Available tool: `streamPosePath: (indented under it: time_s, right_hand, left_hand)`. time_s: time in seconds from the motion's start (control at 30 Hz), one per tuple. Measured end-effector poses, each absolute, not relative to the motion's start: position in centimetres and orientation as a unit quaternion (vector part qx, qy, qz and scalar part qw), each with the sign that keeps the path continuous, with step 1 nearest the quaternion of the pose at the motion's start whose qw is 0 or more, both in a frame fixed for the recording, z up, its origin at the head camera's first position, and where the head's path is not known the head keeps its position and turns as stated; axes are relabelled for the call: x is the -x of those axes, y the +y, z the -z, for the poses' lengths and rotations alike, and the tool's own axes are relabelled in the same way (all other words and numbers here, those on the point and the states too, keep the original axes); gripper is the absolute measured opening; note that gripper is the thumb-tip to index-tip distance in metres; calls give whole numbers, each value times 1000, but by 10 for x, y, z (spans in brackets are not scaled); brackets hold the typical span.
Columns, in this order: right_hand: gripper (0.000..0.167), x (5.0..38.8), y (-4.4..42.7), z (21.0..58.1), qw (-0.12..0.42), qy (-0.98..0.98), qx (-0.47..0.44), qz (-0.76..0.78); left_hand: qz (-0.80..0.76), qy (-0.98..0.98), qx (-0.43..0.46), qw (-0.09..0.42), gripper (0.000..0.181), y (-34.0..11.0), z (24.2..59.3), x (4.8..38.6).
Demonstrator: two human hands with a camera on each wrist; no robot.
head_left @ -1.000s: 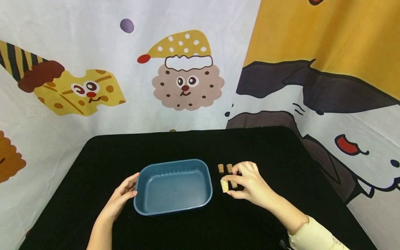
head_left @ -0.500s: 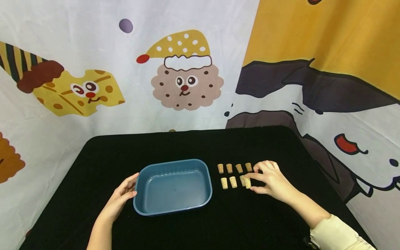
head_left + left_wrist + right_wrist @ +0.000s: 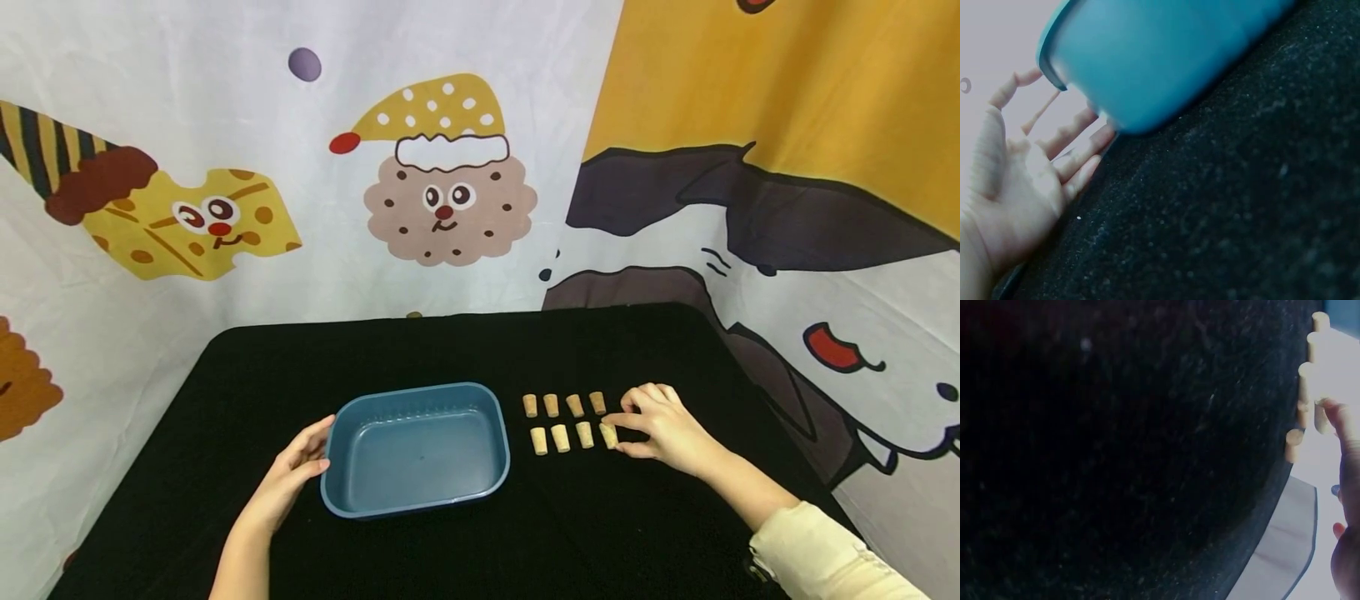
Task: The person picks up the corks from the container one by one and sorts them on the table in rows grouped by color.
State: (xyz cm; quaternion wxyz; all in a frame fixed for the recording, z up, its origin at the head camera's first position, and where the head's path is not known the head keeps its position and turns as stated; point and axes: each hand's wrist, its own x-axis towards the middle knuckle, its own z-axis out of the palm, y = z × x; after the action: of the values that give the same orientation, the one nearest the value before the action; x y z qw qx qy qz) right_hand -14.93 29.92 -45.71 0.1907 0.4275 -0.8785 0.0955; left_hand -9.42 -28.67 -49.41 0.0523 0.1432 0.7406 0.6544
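My right hand pinches a pale cork stopper between thumb and index finger, at the right end of the front row. Three similar pale corks stand left of it, the nearest cork a small gap away. Behind them runs a row of darker tan corks. In the right wrist view, the thumb touches the held cork; whether it meets the cloth cannot be told. My left hand rests on the left side of a blue plastic basin, its fingers extended against the wall in the left wrist view.
Black cloth covers the table. A printed cartoon curtain hangs behind the table and along both sides. The basin stands left of the cork rows, with a narrow strip of cloth between.
My right hand has moved right from the left end of the front row, uncovering both rows. The pinched cork has shifted right, apart from the third. The left hand and basin stay put.
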Motion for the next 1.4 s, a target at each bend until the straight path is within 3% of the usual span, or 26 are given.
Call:
streamPosePath:
  time_s: [1.4]
  right_hand:
    - [43, 153, 302, 467, 153, -908, -381, -78]
  left_hand:
    - [-656, 737, -153, 51, 55, -287, 492, 98]
